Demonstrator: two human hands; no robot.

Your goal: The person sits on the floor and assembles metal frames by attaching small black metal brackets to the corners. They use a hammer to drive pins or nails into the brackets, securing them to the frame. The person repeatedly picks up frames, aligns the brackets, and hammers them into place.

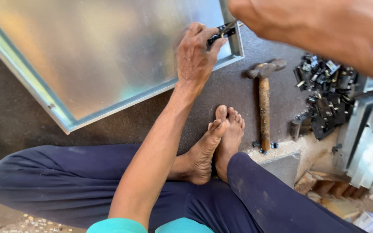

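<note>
My left hand point(195, 54) rests on the near right corner of a large galvanised sheet-metal panel point(96, 56) lying on the dark floor. Its thumb and fingers pinch a small black metal clip point(221, 33) against the panel's folded edge. My right arm crosses the top right of the view, raised, blurred and close to the camera. My right hand point(243, 9) is mostly cut off by the top edge, so its fingers are hidden. A hammer point(264, 101) with a worn wooden handle lies on the floor to the right of my left hand.
A heap of black metal clips point(327, 92) lies at the right, past the hammer. Folded galvanised sections point(370, 146) are stacked at the far right. My crossed legs in dark trousers and my bare feet point(216, 142) fill the foreground. Bricks point(320, 183) sit at the lower right.
</note>
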